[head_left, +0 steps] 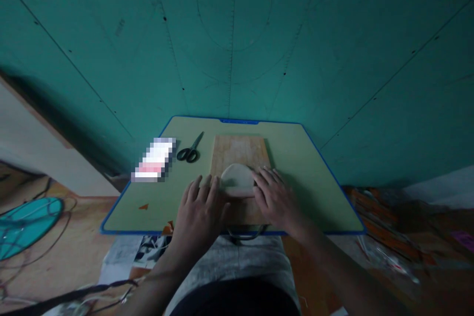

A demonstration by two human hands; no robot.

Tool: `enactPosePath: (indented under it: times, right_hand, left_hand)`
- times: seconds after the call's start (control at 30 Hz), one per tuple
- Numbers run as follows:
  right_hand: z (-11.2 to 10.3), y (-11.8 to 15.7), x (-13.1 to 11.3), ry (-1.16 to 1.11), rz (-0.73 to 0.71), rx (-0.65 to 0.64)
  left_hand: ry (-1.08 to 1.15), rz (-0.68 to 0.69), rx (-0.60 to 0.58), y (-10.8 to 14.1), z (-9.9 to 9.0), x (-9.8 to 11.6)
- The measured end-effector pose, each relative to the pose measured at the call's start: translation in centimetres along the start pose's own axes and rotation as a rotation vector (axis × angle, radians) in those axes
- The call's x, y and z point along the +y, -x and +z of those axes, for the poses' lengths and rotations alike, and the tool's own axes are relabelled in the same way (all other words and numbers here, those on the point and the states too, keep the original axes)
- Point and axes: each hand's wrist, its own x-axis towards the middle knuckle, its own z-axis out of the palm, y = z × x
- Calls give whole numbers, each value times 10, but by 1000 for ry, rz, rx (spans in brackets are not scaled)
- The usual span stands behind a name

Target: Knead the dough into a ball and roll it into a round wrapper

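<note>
A pale, flat, rounded sheet that looks like dough or clay (237,177) lies on a wooden board (239,148). Its near edge is straight and forms a thicker band, like a rolled fold. My left hand (202,207) is at the left end of that band, palm down with its fingers stretched forward. On the other side, my right hand (276,195) has its fingers extended and slightly spread, the fingertips against the sheet's right edge. Neither hand is wrapped around anything. What lies under the palms is hidden.
The board rests on a small blue-edged table (314,177). Black-handled scissors (190,152) and a blurred-out phone-like object (153,160) lie to the left. Orange scraps (143,206) are near the front. A green wall (237,34) rises behind; cables and clutter cover the floor.
</note>
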Motion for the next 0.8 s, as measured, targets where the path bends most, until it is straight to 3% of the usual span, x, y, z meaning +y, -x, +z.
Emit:
enactPosePath:
  times: [0.1,0.2,0.37,0.53,0.7,0.8]
  right_hand:
    - [1,8,2,10,-41,-7]
    - [2,3,6,8,-44,-12]
    - [5,-35,18,20,29,-49]
    - [15,-80,38,1,150,-98]
    - [17,-115,54,-31,219,-75]
    - [13,-124,55,-17,280,-40]
  left_hand:
    - [24,28,10,4,1,-3]
    - [15,35,6,-9,8,-10]
    - [-36,-51,-31,-59,21,-20]
    - [1,-137,-141,-105,31,-27]
    - [50,-175,-222,-139,48,-41]
    - [75,-131,-203,-148,53,-48]
